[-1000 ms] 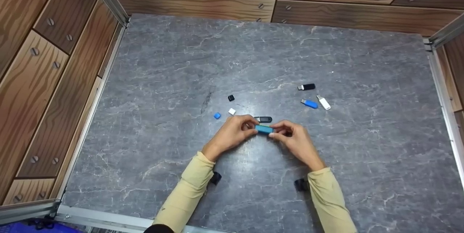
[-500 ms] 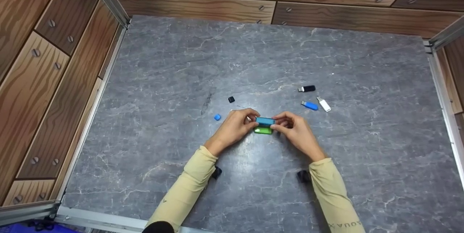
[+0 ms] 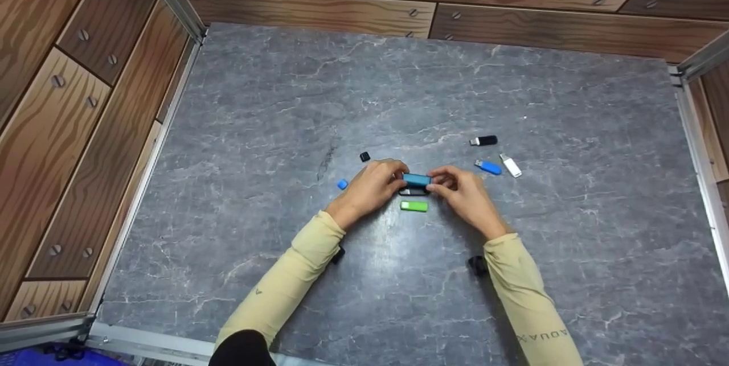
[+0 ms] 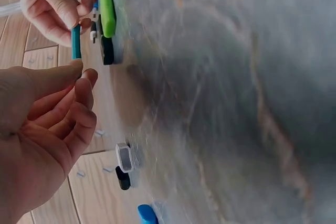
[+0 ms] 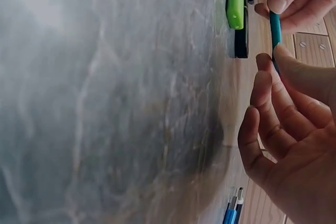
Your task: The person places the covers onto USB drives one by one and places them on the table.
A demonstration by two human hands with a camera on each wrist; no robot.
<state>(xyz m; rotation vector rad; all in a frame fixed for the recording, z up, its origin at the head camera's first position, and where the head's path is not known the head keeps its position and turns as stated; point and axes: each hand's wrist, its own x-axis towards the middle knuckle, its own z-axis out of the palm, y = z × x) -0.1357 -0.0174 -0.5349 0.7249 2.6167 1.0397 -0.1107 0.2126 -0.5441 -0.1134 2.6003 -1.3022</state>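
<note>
Between both hands is a flat teal USB stick, raised off the table. My left hand pinches its left end with thumb and fingertips. At the right end, thumb and fingers of my right hand pinch it too. Just below it in the head view lies a black USB stick, partly covered by the teal one. A green USB stick lies nearer to me. By the left hand in the left wrist view are a clear-white cap, a black cap and a blue cap.
Right of the hands, several uncapped USB sticks lie on the grey marbled table: a black one, a blue one and a white one. Wood-patterned panels border the table at the back and sides.
Both hands have moved away from me with the teal stick, from over the green stick to just beyond the black one. The green stick is uncovered; the white cap is now hidden in the head view.
</note>
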